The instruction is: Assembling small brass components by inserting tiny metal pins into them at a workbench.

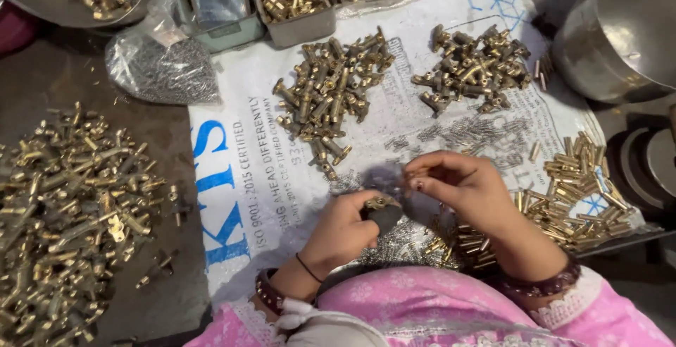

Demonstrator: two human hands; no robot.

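The left hand [345,231] is curling around a dark block [384,213] while the right hand [461,188], wrist bent, is pinching a tiny part just above it.

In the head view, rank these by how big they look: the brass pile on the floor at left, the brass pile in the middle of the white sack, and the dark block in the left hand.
1. Brass pile on the floor, cut off by the frame edge.
2. Brass pile mid-sack.
3. Dark block in the left hand, partly hidden by fingers.

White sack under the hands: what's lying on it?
On the white sack: two brass fitting heaps, brass tubes, small springs. Hands cover the parts beneath them.
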